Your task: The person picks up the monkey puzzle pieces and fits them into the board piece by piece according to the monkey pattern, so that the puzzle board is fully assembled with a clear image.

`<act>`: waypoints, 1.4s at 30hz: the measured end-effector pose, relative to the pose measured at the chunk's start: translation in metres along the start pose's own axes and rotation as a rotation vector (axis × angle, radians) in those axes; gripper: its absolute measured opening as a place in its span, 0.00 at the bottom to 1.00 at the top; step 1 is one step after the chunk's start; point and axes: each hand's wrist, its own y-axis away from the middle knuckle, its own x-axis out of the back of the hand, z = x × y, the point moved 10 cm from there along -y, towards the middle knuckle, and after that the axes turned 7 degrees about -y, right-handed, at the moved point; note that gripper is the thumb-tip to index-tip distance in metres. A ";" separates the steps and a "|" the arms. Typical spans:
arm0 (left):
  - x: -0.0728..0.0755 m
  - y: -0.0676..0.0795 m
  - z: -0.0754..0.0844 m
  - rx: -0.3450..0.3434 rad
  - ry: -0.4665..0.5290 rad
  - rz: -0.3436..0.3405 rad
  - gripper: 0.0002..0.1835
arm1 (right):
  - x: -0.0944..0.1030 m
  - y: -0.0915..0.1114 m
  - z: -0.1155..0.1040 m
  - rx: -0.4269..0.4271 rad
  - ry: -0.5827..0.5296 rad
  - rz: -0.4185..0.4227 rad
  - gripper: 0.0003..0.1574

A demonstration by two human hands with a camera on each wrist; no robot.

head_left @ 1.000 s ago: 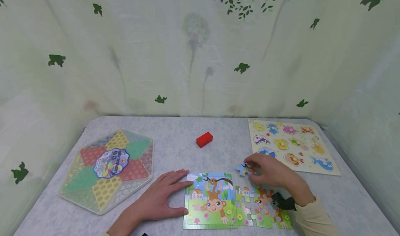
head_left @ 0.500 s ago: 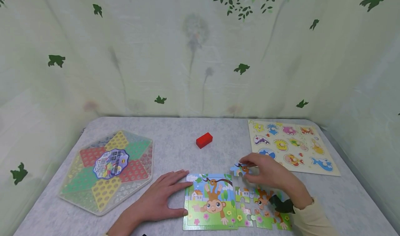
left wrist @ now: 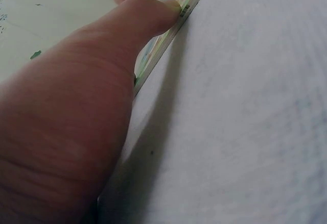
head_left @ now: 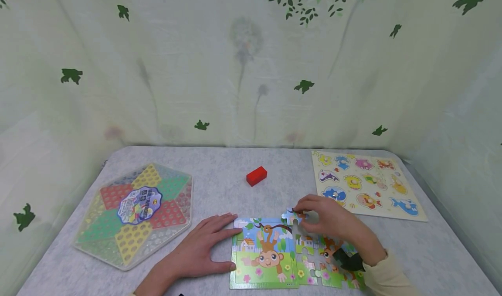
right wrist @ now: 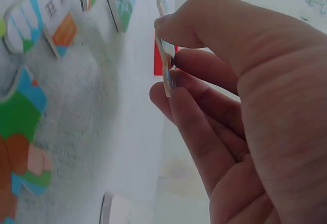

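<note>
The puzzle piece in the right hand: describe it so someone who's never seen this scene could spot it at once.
On the table, find the square monkey picture with the left hand at its left edge. By its top right corner, the right hand pinches the puzzle piece. Nearby loose pieces lie on the table; it alone is held up.

Right sleeve point(head_left: 386, 274): long, cream/beige, plain cloth, some creases, ends at wrist. Black angular piece point(head_left: 347, 260) at same wrist, left of cuff, details too small to tell. Left hand point(head_left: 204, 243), right hand point(head_left: 333, 217): both bare, right thumbnail point(right wrist: 158, 24) short.
</note>
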 end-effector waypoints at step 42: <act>-0.001 0.000 -0.001 0.006 0.003 -0.009 0.40 | -0.051 -0.026 -0.039 0.067 0.017 -0.113 0.19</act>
